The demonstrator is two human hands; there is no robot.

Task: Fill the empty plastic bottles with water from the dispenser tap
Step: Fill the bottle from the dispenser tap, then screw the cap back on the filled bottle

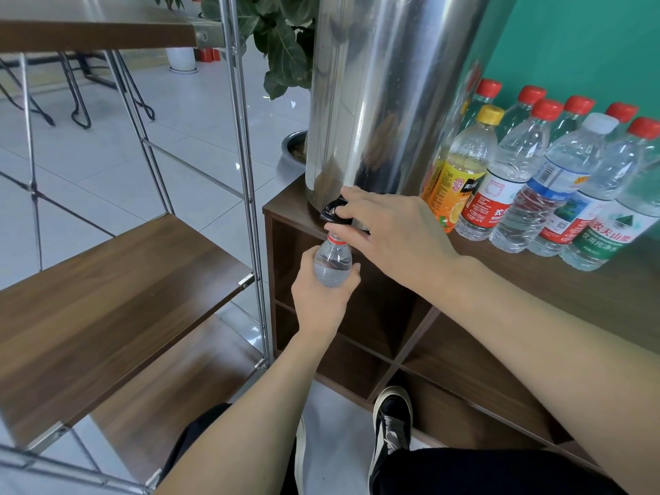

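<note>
A tall steel water dispenser stands on a brown cabinet top. Its black tap juts out at the base. My right hand holds the tap handle with curled fingers. Directly under the tap, my left hand grips a clear plastic bottle upright, its uncapped mouth with a red neck ring just below the spout. Water fills the bottle up to its shoulder.
Several capped bottles stand in rows to the right of the dispenser, against a green wall. A metal-framed rack with wooden shelves stands to the left. A potted plant is behind the dispenser. The cabinet has open cubbies below.
</note>
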